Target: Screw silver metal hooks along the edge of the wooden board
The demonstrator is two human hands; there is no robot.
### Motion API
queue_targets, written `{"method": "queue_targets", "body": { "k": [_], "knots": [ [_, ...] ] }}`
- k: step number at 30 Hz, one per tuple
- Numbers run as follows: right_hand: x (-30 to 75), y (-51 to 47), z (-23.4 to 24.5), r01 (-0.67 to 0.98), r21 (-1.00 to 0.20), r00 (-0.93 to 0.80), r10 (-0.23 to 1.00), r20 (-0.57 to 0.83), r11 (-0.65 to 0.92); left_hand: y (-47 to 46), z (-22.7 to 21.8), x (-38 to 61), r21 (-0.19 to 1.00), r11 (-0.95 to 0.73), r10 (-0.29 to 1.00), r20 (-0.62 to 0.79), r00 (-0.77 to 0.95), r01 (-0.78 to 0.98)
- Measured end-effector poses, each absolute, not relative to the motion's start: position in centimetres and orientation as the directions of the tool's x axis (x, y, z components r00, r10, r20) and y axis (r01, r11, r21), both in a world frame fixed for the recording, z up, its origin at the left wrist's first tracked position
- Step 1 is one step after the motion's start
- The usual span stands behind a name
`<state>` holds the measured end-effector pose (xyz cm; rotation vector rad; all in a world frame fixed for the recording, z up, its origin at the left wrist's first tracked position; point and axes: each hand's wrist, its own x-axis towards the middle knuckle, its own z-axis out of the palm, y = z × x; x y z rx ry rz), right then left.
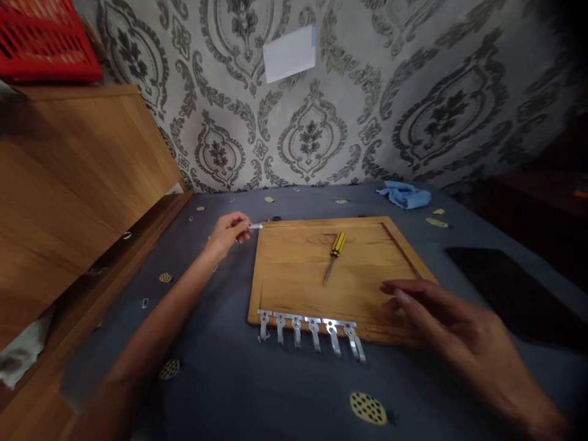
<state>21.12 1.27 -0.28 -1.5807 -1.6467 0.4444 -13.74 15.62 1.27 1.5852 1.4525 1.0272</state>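
Observation:
A wooden board (294,269) lies flat on a blue-grey cloth. On it rests a screwdriver (334,254) with a yellow and black handle. A metal rail of several hooks (310,327) runs along the board's near edge. My left hand (227,233) is at the board's far left corner, its fingers pinched on a small white object (255,226). My right hand (441,318) lies over the board's near right corner with its fingers stretched out, holding nothing.
A wooden cabinet (68,184) stands at the left with a red crate (41,40) on top. A blue rag (405,195) lies at the back near the patterned wall. A dark flat object (509,288) sits at the right. Small bits of hardware (145,302) are scattered on the cloth.

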Motion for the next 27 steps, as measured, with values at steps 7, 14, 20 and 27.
{"method": "queue_targets", "body": {
  "k": [7, 14, 20, 27],
  "knots": [
    [18.1, -0.9, -0.2, 0.486, -0.769, -0.244, 0.91, 0.336, 0.415, 6.4, 1.2, -7.2, 0.956, -0.087, 0.937, -0.018, 0.35, 0.281],
    [15.9, -3.4, -0.4, 0.377, -0.722, -0.41, 0.804, 0.432, 0.58, 1.3, 2.3, -5.3, 0.932, -0.115, 0.883, -0.063, 0.465, 0.343],
    [16.0, -6.2, -0.8, 0.365, -0.807, -0.41, 0.859, 0.307, 0.463, -0.7, 2.1, -4.8, 0.847, -0.273, 0.827, -0.036, 0.561, 0.457],
    [18.8, -7.9, -1.4, 0.364, -0.913, -0.085, 0.983, 0.165, 0.184, -0.7, 2.7, -3.8, 0.596, -0.585, 0.776, 0.212, 0.594, 0.551]
  ]
}}
